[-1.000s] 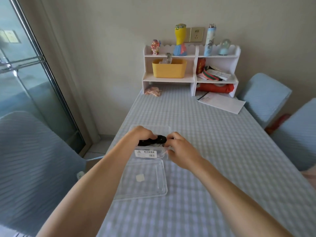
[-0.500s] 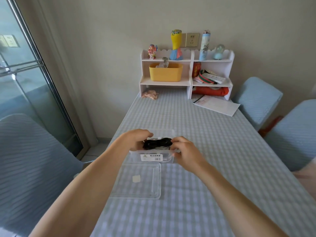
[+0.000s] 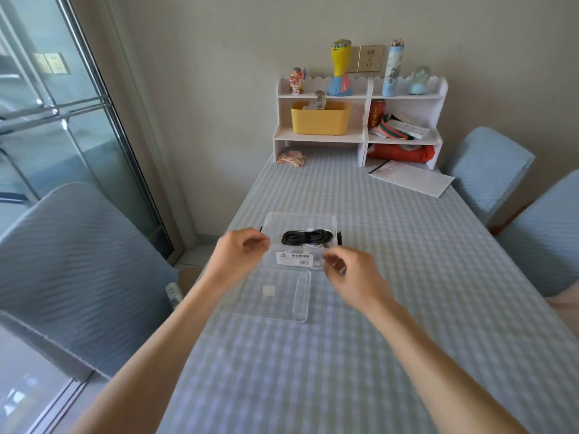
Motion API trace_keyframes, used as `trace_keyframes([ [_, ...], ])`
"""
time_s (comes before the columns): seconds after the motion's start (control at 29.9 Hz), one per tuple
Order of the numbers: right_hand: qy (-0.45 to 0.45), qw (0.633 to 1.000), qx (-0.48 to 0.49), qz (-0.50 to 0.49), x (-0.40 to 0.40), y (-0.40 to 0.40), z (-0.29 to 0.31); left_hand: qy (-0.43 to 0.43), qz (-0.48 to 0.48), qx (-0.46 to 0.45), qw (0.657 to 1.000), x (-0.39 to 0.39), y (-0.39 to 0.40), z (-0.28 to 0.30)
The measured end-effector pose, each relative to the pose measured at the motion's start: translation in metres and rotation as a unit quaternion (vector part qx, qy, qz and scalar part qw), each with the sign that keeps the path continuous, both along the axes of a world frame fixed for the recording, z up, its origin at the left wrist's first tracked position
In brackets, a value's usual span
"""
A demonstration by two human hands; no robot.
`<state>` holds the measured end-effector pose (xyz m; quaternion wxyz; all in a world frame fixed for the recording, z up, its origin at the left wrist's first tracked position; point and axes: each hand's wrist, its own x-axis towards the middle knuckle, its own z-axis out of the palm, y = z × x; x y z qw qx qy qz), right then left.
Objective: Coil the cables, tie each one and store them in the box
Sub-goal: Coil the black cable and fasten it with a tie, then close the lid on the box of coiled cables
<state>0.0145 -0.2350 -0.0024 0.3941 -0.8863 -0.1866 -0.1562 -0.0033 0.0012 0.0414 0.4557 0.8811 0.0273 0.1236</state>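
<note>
Both hands have drawn back from the black coiled cable [image 3: 307, 237], which they were lowering into the clear box [image 3: 299, 219] a second ago. Now the cable lies inside the box, its long axis running left to right across the table [image 3: 391, 308], above a white cable [image 3: 313, 245]. Left hand [image 3: 239, 253] hovers at the box's left wall, fingers loosely curled, holding nothing. Right hand [image 3: 347, 270] hovers at the box's near right corner, fingers likewise relaxed and empty. Clear lid [image 3: 269, 292] lies flat just nearer the person, touching the box's front, between both wrists; the left hand looks slightly nearer it. Open tablecloth surrounds everything.
</note>
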Motion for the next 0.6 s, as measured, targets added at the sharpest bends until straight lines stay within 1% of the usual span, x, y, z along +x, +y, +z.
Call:
trace_keyframes([
  [0.1,0.016,1.0,0.003,0.024,-0.019,0.015,-0.018,0.056,0.044,0.051,0.996,-0.025,0.026,-0.025],
  [0.2,0.024,0.999,-0.01,0.027,-0.03,0.027,-0.033,0.118,0.08,0.118,0.983,-0.037,0.039,-0.045],
  [0.27,0.041,0.998,-0.033,0.037,-0.033,0.032,-0.037,0.16,0.084,0.134,0.974,-0.04,0.04,-0.052],
  [0.3,0.058,0.996,-0.046,0.054,-0.035,0.034,-0.037,0.172,0.081,0.126,0.974,-0.041,0.037,-0.053],
  [0.37,0.096,0.987,-0.076,0.104,-0.039,0.035,-0.039,0.176,0.078,0.065,0.979,-0.039,0.031,-0.052],
  [0.43,0.113,0.977,-0.113,0.14,-0.042,0.032,-0.043,0.178,0.086,-0.052,0.979,-0.039,0.027,-0.05],
  [0.5,0.104,0.977,-0.117,0.145,-0.042,0.025,-0.048,0.179,0.106,-0.177,0.962,-0.038,0.028,-0.049],
  [0.6,0.083,0.985,-0.079,0.13,-0.042,0.02,-0.053,0.157,0.115,-0.346,0.918,-0.043,0.032,-0.046],
])
